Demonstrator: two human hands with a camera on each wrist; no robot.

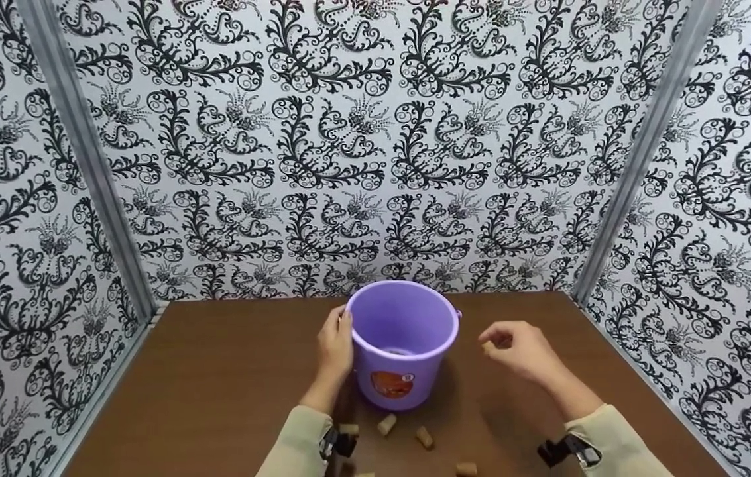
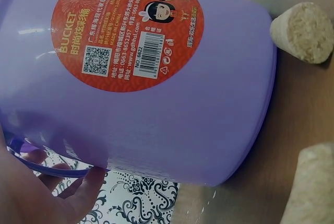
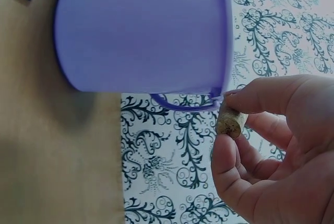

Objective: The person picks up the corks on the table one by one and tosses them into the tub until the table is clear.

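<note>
A purple bucket (image 1: 429, 374) with a red oval label stands upright on the brown table. At its left side my left hand (image 1: 335, 344) grips the upper edge. In the left wrist view the fingers (image 2: 91, 192) curl around the bucket's handle (image 2: 49, 169) close to the rim. To the right of the bucket, my right hand (image 1: 522, 350) is raised apart from it. Thumb and fingertips of that hand pinch a small tapered cork (image 3: 229, 124), its speckled end showing in the right wrist view.
Several corks lie on the table (image 1: 229, 384) in front of the bucket, among them one cork (image 1: 386, 424) near its base and another cork (image 1: 424, 437) to the right. Patterned walls (image 1: 335, 165) enclose the table at the back and sides.
</note>
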